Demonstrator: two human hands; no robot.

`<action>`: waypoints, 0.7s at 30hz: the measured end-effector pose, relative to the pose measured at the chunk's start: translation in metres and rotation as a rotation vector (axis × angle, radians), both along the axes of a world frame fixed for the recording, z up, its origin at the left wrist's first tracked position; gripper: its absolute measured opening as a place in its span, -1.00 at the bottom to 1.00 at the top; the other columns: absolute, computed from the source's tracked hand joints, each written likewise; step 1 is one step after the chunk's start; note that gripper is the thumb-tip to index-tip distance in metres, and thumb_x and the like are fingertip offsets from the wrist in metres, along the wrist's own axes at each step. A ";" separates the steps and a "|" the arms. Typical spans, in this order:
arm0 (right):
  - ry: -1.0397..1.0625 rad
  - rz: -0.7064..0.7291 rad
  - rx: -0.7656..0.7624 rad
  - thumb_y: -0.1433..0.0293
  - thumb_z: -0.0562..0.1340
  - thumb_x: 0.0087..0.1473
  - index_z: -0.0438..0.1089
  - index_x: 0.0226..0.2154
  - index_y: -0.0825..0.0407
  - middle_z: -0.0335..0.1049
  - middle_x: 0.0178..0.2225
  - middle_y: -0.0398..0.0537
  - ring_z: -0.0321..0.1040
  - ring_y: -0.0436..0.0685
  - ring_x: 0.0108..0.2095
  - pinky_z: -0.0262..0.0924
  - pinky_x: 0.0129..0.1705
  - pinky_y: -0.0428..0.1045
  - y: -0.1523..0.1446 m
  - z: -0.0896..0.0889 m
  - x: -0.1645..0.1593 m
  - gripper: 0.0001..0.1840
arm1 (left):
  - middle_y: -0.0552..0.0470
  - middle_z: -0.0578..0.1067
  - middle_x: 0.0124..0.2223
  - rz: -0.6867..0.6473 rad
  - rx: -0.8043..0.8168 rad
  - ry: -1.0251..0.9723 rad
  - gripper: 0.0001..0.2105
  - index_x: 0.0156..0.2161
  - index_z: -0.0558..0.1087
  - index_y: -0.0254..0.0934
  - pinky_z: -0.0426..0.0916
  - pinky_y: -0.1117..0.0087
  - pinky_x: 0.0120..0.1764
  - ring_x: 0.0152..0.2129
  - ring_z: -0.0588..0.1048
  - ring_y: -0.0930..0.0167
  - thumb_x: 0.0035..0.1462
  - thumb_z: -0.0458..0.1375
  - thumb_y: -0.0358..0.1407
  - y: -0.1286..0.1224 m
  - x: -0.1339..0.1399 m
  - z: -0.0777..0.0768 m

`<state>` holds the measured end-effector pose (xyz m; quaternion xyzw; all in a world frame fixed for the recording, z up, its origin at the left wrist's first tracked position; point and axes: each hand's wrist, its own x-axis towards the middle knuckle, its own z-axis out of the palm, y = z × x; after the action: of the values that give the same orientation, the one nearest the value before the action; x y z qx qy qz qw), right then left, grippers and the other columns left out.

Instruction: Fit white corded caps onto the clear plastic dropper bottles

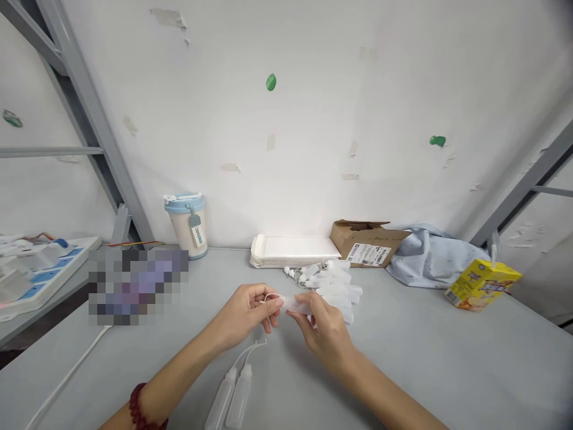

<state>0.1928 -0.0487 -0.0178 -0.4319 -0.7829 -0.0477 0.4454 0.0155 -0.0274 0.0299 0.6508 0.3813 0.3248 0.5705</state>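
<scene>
A small translucent white bottle point(299, 306) lies sideways between my two hands above the table. My right hand point(329, 331) is closed round its body, with thumb and fingers on either side. At the bottle's neck end, my left hand point(244, 316) pinches a thin white cord point(270, 295), which curves up in a loop; the fingertips partly hide the neck. Two similar bottles point(240, 394) lie side by side nearer me, their thin white tubes bending toward my left hand. Behind my right hand is a pile of several more such bottles point(338, 283).
Along the wall stand a blue-lidded tumbler point(188, 230), a stack of white packs point(298, 249), an opened cardboard box point(369, 245) and a bluish cloth point(421, 260). A yellow drink carton point(481, 285) is at right. A power strip point(67, 269) and white cable point(67, 376) lie left.
</scene>
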 end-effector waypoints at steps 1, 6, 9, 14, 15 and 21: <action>0.013 0.012 -0.028 0.37 0.05 0.15 0.22 -0.27 0.07 0.39 -0.48 -0.04 0.27 -0.01 -0.58 0.12 -0.61 -0.13 0.000 0.000 0.000 -0.88 | 0.06 0.41 -0.50 -0.009 0.018 -0.004 -0.76 -0.37 0.39 -0.33 0.33 0.40 -0.47 -0.56 0.40 0.43 0.04 0.11 -0.15 0.000 -0.001 0.000; 0.072 0.058 -0.105 0.37 0.08 0.13 0.22 -0.25 0.06 0.39 -0.50 -0.05 0.27 0.00 -0.58 0.15 -0.58 -0.12 0.000 0.000 0.000 -0.88 | 0.06 0.43 -0.47 -0.021 0.062 -0.002 -0.78 -0.34 0.39 -0.31 0.35 0.39 -0.42 -0.52 0.40 0.43 0.03 0.13 -0.16 0.000 -0.002 0.000; 0.093 0.056 -0.116 0.37 0.09 0.12 0.22 -0.26 0.05 0.40 -0.48 -0.04 0.29 0.00 -0.56 0.16 -0.57 -0.12 0.000 0.002 0.001 -0.88 | 0.03 0.43 -0.41 -0.002 0.045 0.002 -0.75 -0.34 0.39 -0.30 0.34 0.45 -0.48 -0.47 0.41 0.41 0.01 0.14 -0.12 0.000 -0.002 0.002; 0.052 0.113 -0.087 0.43 0.05 0.14 0.22 -0.25 0.04 0.40 -0.42 -0.03 0.31 0.00 -0.52 0.14 -0.57 -0.14 -0.001 0.005 0.000 -0.91 | 0.02 0.40 -0.43 -0.044 -0.178 0.060 -0.57 -0.45 0.38 -0.35 0.09 0.56 -0.71 -0.70 0.34 0.53 0.05 0.01 0.04 0.001 -0.003 0.000; 0.040 0.128 -0.092 0.44 0.05 0.15 0.22 -0.25 0.03 0.39 -0.42 -0.03 0.31 0.00 -0.51 0.14 -0.55 -0.13 -0.001 0.005 0.000 -0.90 | 0.05 0.38 -0.50 -0.061 -0.211 0.059 -0.56 -0.47 0.38 -0.35 0.07 0.56 -0.71 -0.73 0.30 0.55 0.05 0.00 0.05 0.001 -0.003 -0.001; 0.010 0.186 -0.162 0.45 0.03 0.15 0.28 -0.23 0.01 0.29 -0.45 -0.09 0.22 -0.04 -0.54 0.15 -0.53 -0.14 0.000 0.008 0.004 -0.83 | 0.10 0.33 -0.60 -0.074 -0.136 0.023 -0.64 -0.50 0.36 -0.35 0.23 0.48 -0.54 -0.69 0.29 0.54 0.07 0.05 -0.05 -0.002 -0.001 -0.002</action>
<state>0.1971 -0.0490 -0.0103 -0.3923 -0.8186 0.0590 0.4154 0.0148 -0.0297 0.0281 0.6280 0.3845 0.2694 0.6206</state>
